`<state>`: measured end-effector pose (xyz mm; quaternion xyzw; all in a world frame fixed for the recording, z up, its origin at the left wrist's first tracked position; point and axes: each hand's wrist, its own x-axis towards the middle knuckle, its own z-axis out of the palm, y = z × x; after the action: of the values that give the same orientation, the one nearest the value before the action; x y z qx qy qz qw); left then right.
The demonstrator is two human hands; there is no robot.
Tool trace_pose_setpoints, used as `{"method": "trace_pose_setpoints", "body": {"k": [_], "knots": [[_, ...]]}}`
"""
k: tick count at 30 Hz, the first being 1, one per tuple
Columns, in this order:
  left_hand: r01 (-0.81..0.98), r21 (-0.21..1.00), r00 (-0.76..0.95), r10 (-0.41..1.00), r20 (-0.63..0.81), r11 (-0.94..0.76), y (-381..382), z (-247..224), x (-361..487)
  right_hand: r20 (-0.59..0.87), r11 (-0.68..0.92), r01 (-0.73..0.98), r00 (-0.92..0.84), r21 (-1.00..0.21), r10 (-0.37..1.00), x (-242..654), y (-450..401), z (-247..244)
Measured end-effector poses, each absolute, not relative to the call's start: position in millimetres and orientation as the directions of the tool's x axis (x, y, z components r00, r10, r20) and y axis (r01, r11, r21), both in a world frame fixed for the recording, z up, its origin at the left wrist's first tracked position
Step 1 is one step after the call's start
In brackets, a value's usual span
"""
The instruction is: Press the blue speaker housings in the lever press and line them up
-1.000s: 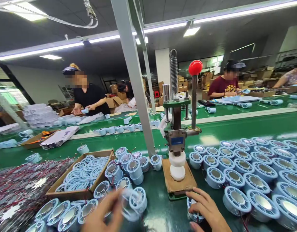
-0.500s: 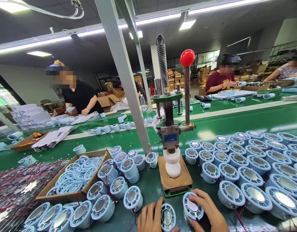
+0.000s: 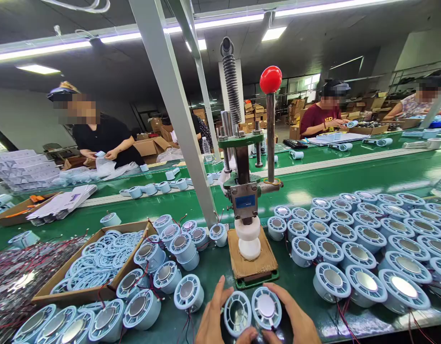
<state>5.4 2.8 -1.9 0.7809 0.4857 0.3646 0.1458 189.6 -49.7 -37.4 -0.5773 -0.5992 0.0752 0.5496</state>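
Note:
My left hand grips a light blue spoked ring between thumb and fingers; its middle shows no bright disc. Close beside it, my right hand holds a light blue round housing with a silver disc in its centre, thumb low and fingers at the upper right edge. Both parts face up at the bench's near edge. Just beyond stands a hand press with a red-knobbed lever. Its white round pressing head sits above a white round seat on a wooden base.
An open carton of blue rings stands left, by a heap of wired metal parts. Finished-looking housings fill the right side; several more stand left. A grey post rises behind. Co-workers sit across the green belt.
My hands have come closer together, bringing the ring and the disc-fitted housing almost side by side. The camera view has shifted slightly right. The press looks unchanged.

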Motion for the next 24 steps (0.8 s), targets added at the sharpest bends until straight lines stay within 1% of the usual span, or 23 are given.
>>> {"method": "trace_pose_setpoints", "body": {"k": [3,5,8,12,17,19,22,24], "knots": [[0.611,0.585,0.32,0.842,0.434,-0.533,-1,12,19,0.556,0.345,0.563,0.256,-0.751,0.791,170,-46,-36],[0.617,0.574,0.336,0.84,0.427,-0.539,-3,17,30,0.559,0.338,0.56,0.285,-0.756,0.778,160,-42,-37],[0.639,0.593,0.288,0.868,0.405,-0.489,-6,21,42,0.575,0.317,0.584,0.328,-0.747,0.75,153,-39,-39],[0.642,0.639,0.228,0.901,0.368,-0.423,-6,26,47,0.587,0.305,0.616,0.325,-0.726,0.741,153,-40,-40],[0.59,0.669,0.336,0.891,0.306,-0.452,-4,30,41,0.573,0.282,0.629,0.322,-0.724,0.754,153,-42,-40],[0.589,0.66,0.351,0.883,0.312,-0.467,-4,31,39,0.574,0.274,0.631,0.337,-0.726,0.746,152,-42,-42],[0.601,0.631,0.331,0.872,0.362,-0.49,-6,33,37,0.585,0.286,0.618,0.356,-0.732,0.728,151,-41,-42],[0.593,0.652,0.325,0.881,0.342,-0.472,-5,34,37,0.578,0.288,0.614,0.345,-0.735,0.739,151,-42,-40]]}}
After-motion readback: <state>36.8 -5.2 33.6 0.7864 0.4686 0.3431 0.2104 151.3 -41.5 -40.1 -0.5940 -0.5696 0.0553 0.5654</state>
